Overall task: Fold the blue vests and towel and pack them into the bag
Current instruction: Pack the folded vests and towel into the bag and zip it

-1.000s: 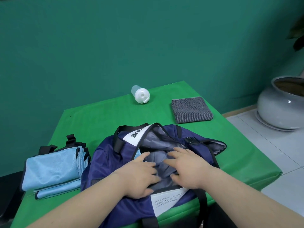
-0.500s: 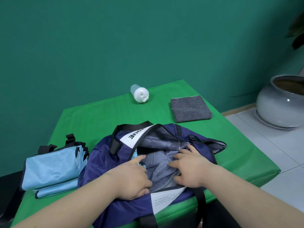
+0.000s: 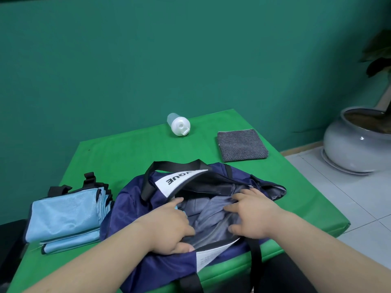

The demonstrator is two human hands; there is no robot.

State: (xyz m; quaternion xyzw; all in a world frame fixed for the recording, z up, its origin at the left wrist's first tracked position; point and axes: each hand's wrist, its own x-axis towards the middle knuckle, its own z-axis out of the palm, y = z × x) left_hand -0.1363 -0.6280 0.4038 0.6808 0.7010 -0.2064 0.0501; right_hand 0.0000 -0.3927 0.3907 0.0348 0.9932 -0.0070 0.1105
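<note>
Green cloth covers the worktop [image 3: 127, 157], on which the navy bag [image 3: 131, 208] is set near the front edge, its mouth open. Folding appears done: the blue vests [image 3: 63, 216] are stacked just left of the bag, and the grey towel [image 3: 242, 144] lies folded toward the far right, well apart. Packing seems barely begun — only a sliver of light blue is glimpsed inside. Of the hands, the left hand [image 3: 169, 227] is curled on the bag's near rim, while the right hand [image 3: 254, 216] is spread flat on the lining. A white bottle [image 3: 179, 124] lies by the teal wall — a plant pot [image 3: 349, 144] stands on tiled floor.
</note>
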